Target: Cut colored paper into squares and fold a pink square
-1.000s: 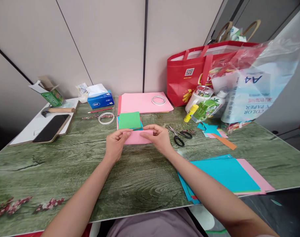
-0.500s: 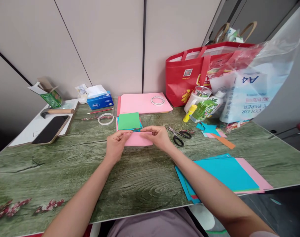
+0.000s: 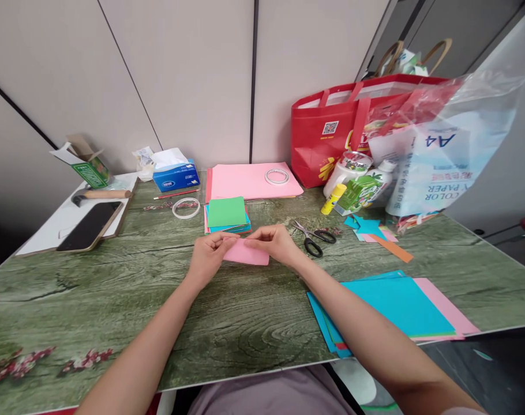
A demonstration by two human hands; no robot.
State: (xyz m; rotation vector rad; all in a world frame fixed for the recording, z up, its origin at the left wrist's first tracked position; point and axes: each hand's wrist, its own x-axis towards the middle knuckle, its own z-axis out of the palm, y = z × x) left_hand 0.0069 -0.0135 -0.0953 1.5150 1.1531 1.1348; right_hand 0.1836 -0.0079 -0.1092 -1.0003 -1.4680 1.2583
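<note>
A small pink sheet of paper (image 3: 247, 256) is pinched along its far edge between both of my hands, slightly tilted and apparently bent over at the top. My left hand (image 3: 208, 256) grips its left end with thumb and fingers. At the top right, my right hand (image 3: 276, 245) holds the same sheet, its thumb pressed on the face. Just beyond the hands lies a stack of small coloured squares (image 3: 227, 212), green on top. To the right of my right hand, black-handled scissors (image 3: 311, 237) rest on the table with their blades apart.
Large coloured sheets (image 3: 387, 305) lie at the front right. Paper scraps (image 3: 370, 229), a yellow glue stick (image 3: 333, 199) and a red bag (image 3: 314, 147) stand or lie behind them. Toward the left are a tape roll (image 3: 186, 208), tissue box (image 3: 176, 176), phone (image 3: 89, 226) and hammer (image 3: 102, 195).
Both hands have drawn the pink paper slightly nearer to me, and it now tilts down to the right. More of the small coloured stack shows behind it.
</note>
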